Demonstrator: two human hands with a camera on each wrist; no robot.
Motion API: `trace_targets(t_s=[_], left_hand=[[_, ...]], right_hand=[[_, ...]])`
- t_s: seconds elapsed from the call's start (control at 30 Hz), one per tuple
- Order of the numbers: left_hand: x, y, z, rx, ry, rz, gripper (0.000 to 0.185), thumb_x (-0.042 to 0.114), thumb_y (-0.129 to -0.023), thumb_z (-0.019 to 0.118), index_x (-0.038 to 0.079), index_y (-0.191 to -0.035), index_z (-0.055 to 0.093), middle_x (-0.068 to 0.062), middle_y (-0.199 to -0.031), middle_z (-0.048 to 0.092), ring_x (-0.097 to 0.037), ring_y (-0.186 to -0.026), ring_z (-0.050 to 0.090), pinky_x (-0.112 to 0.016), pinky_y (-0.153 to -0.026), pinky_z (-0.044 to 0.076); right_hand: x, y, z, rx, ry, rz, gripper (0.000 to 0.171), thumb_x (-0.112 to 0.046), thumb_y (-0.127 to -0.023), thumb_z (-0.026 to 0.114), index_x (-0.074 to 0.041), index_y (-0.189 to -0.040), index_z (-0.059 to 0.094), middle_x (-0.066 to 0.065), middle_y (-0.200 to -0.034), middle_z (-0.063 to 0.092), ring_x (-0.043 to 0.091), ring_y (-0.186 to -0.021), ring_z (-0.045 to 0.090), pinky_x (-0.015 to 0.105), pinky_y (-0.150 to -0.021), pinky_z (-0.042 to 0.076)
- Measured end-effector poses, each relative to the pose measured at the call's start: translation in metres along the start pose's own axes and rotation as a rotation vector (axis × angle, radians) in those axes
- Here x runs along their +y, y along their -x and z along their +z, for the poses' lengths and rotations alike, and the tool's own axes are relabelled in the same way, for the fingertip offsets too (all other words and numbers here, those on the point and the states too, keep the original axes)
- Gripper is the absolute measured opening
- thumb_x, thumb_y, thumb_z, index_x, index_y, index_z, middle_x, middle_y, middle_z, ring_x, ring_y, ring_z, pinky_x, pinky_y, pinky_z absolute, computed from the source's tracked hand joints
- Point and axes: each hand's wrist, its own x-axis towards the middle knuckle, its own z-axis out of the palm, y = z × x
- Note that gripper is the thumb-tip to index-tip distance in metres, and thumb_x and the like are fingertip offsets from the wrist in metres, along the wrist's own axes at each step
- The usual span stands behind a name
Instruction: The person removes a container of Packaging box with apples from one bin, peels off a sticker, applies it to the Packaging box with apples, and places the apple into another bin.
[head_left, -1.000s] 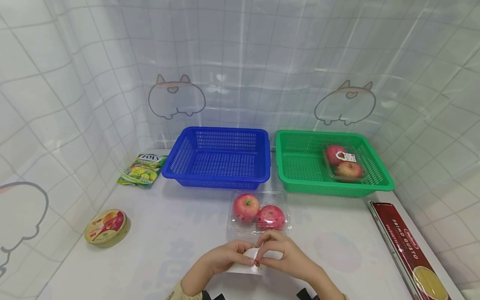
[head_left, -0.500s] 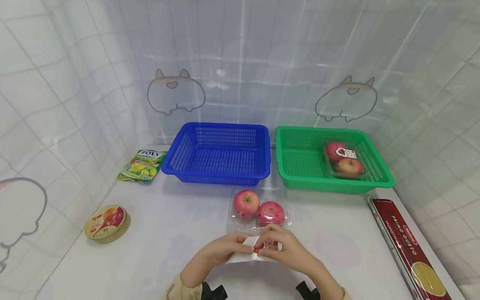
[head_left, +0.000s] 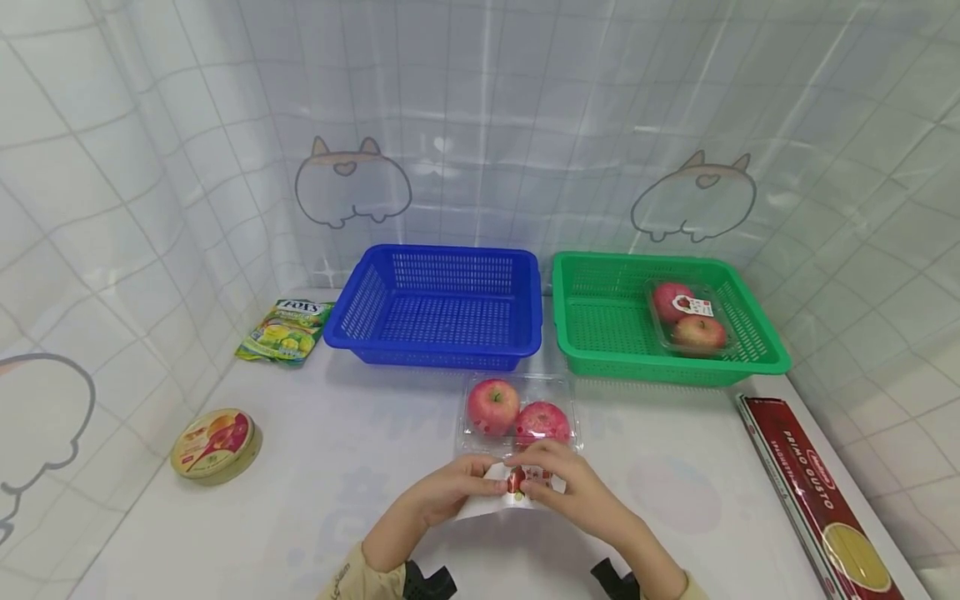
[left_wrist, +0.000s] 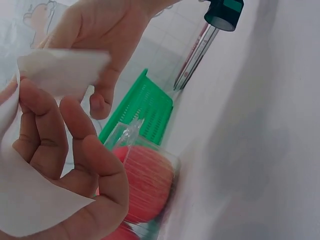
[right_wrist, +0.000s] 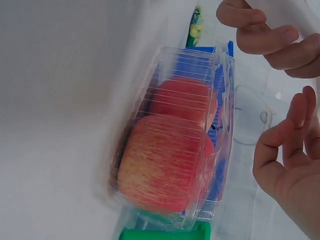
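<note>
Both hands meet near the counter's (head_left: 315, 467) front edge. The left hand (head_left: 450, 493) pinches a white backing sheet (head_left: 480, 505); the right hand (head_left: 573, 492) pinches a red-printed sticker (head_left: 525, 482) on it. Just behind, touching nothing, lies a clear apple box (head_left: 517, 412). A second apple box (head_left: 690, 321) sits in the green basket (head_left: 600, 354) at the back edge.

White sticker sheet (head_left: 501, 498) w/ a red-printed label, held low center of frame btwn both hands. Clear clamshell (head_left: 517, 411) w/ two red apples, lid closed, sits just above it, center frame.
</note>
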Motion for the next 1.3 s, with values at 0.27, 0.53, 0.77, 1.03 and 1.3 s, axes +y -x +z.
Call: trace_targets(t_s=[0.27,0.53,0.77,1.03,1.3], left_hand=[[0.002,0.004,0.001,-0.002,-0.04,0.016,0.015,0.019,-0.09,0.056,0.023,-0.1,0.067,0.01,-0.094,0.066,-0.008,-0.094,0.053,-0.031,-0.087,0.034],[0.004,0.004,0.005,-0.011,-0.044,0.046,0.016,0.016,-0.089,0.057,0.024,-0.097,0.068,0.011,-0.093,0.066,-0.006,-0.09,0.053,-0.026,-0.083,0.038],[0.011,0.004,0.003,0.142,-0.195,-0.012,0.04,0.018,-0.086,0.054,-0.008,-0.116,0.058,0.01,-0.091,0.065,-0.008,-0.095,0.053,-0.035,-0.091,0.034],[0.015,0.002,0.0,0.136,-0.107,0.007,0.034,0.012,-0.083,0.05,-0.007,-0.11,0.061,0.01,-0.081,0.066,-0.002,-0.073,0.055,-0.018,-0.065,0.042],[0.012,0.003,0.003,0.057,-0.036,-0.004,0.017,0.01,-0.086,0.053,0.018,-0.091,0.066,0.009,-0.082,0.066,-0.002,-0.07,0.057,-0.016,-0.061,0.046]], right_hand=[[0.003,0.0,0.001,0.018,-0.032,-0.044,0.023,-0.009,-0.087,0.061,-0.012,-0.109,0.066,-0.002,-0.096,0.055,0.008,-0.084,0.052,0.022,-0.067,0.048],[-0.001,0.0,0.003,0.014,-0.069,-0.026,0.022,-0.006,-0.087,0.061,-0.012,-0.108,0.065,0.0,-0.097,0.06,0.009,-0.086,0.053,0.024,-0.069,0.046],[-0.005,-0.003,0.0,0.048,-0.058,0.02,0.024,-0.004,-0.087,0.059,-0.008,-0.11,0.065,0.002,-0.097,0.06,0.008,-0.085,0.054,0.024,-0.068,0.047],[-0.006,-0.006,-0.004,0.084,-0.029,0.045,0.024,-0.003,-0.086,0.06,-0.009,-0.109,0.066,0.001,-0.093,0.059,0.007,-0.079,0.051,0.023,-0.066,0.045],[-0.005,-0.005,-0.001,0.093,0.102,-0.028,0.018,-0.014,-0.084,0.067,-0.022,-0.1,0.069,-0.002,-0.106,0.053,0.013,-0.101,0.044,0.028,-0.078,0.042]])
